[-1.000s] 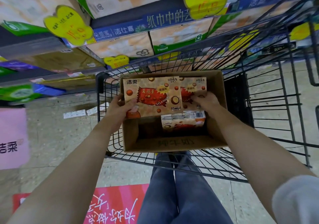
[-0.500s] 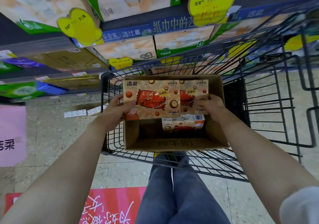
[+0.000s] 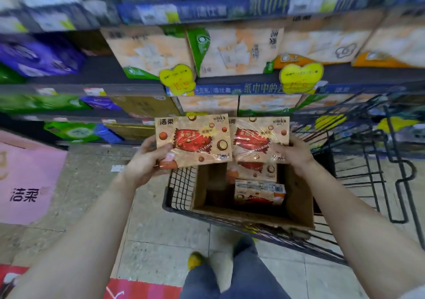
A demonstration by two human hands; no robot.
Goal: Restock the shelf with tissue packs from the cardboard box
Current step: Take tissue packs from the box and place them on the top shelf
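Two tissue packs in hand above the cardboard box (image 3: 299,197), itself in the wire cart (image 3: 181,183). Our left hand (image 3: 147,160) grips the left pack (image 3: 193,141) at its lower-left corner; our right hand (image 3: 291,152) clasps the right pack (image 3: 255,137) by its right edge. We judge both light, soft, slick-wrapped; best pinched at edges. More packs (image 3: 259,193) remain boxed. Shelf (image 3: 115,89) stands ahead.

Wire cart (image 3: 358,174) carries cardboard box (image 3: 296,209) on tiled floor (image 3: 165,236).
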